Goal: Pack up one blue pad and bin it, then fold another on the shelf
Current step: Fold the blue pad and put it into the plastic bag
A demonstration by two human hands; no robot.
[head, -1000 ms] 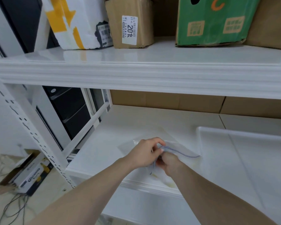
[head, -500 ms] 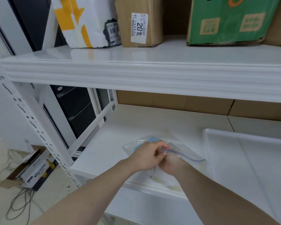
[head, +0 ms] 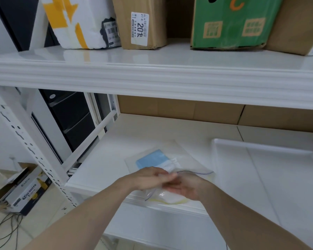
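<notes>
Near the front edge of the white lower shelf (head: pixel 105 159), a folded light-blue pad (head: pixel 151 158) lies inside a clear plastic zip bag (head: pixel 172 156), toward the bag's far left end. The left hand (head: pixel 148 177), palm down, and the right hand (head: pixel 186 187), just beside it and touching, both pinch the bag's near open mouth. A translucent white plastic tray (head: pixel 260 150) sits on the shelf to the right of the bag.
</notes>
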